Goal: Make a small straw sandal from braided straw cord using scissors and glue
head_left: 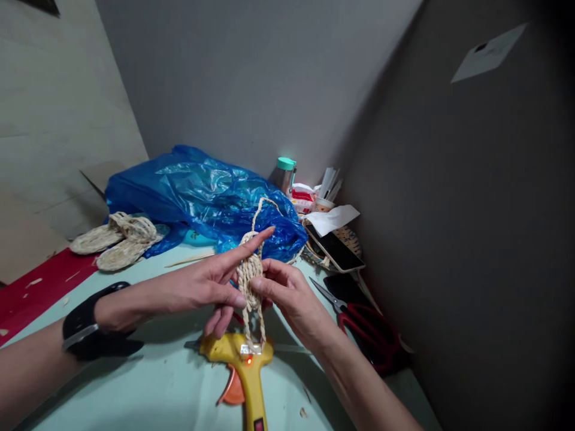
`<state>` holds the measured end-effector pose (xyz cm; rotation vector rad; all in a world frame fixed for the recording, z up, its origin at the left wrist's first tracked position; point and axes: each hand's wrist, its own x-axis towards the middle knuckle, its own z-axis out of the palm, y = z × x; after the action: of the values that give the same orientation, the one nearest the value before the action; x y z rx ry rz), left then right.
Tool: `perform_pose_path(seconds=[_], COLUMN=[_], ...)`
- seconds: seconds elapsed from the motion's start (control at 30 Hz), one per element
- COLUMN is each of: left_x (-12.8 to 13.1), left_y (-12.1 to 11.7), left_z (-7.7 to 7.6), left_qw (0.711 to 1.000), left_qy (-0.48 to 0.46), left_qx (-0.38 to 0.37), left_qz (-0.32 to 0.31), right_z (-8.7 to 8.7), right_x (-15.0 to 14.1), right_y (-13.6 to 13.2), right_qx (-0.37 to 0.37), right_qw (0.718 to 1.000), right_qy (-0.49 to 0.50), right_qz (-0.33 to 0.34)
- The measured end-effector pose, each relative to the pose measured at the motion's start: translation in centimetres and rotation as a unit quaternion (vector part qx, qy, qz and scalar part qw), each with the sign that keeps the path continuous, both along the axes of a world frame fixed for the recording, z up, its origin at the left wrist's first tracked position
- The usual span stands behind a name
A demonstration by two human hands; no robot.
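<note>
In the head view a small coiled piece of braided straw cord is held up above the table, with a loose tail rising from its top and two strands hanging below. My right hand pinches its right side, thumb on the front. Along its left side is my left hand, thumb at the front edge and index finger stretched across the upper part; its other fingers are partly hidden behind. Just below lies a yellow glue gun with an orange trigger and a lit red light.
A pair of straw slippers lies left, beside a blue plastic bag. Red-handled scissors and a phone are at right. Behind stand a flask and a cup of white sticks, near grey walls.
</note>
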<state>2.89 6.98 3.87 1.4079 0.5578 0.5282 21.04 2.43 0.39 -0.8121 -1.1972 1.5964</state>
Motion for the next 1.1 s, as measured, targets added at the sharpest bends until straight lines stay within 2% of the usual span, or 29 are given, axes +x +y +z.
perform_pose_path(seconds=[0.07, 0.1, 0.27, 0.4, 0.47, 0.63, 0.8, 1.1], left_x=[0.0, 0.0, -0.7, -0.9, -1.1, -1.8, -2.1, -2.5], left_y=[-0.3, -0.5, -1.8, -2.8, -3.0, -2.9, -2.8, -3.1], left_z=[0.0, 0.0, -0.3, -1.2, -1.9, -3.3, -4.2, -4.6], left_qw=[0.997, 0.996, 0.984, 0.972, 0.969, 0.977, 0.977, 0.981], left_qy=[0.068, 0.087, 0.084, 0.025, 0.018, 0.027, 0.027, 0.011], left_qx=[0.004, 0.019, 0.099, 0.064, 0.037, 0.023, -0.053, -0.065], left_qz=[-0.032, -0.023, 0.12, 0.223, 0.244, 0.21, 0.205, 0.181], right_z=[0.0, 0.1, 0.3, -0.2, -0.7, -1.5, -1.9, -1.9], right_x=[0.1, 0.1, -0.2, -0.9, -1.3, -1.8, -1.7, -2.1], right_y=[0.0, 0.0, -0.3, -0.5, -0.5, -0.5, -0.4, -0.6], right_qx=[0.004, 0.008, 0.022, 0.015, 0.017, 0.004, -0.006, -0.056], right_qw=[1.0, 1.0, 1.0, 1.0, 1.0, 1.0, 0.999, 0.998], right_qy=[0.006, 0.008, 0.006, 0.006, -0.006, -0.023, -0.034, -0.024], right_qz=[-0.009, -0.014, -0.004, 0.007, -0.004, -0.016, -0.001, 0.014])
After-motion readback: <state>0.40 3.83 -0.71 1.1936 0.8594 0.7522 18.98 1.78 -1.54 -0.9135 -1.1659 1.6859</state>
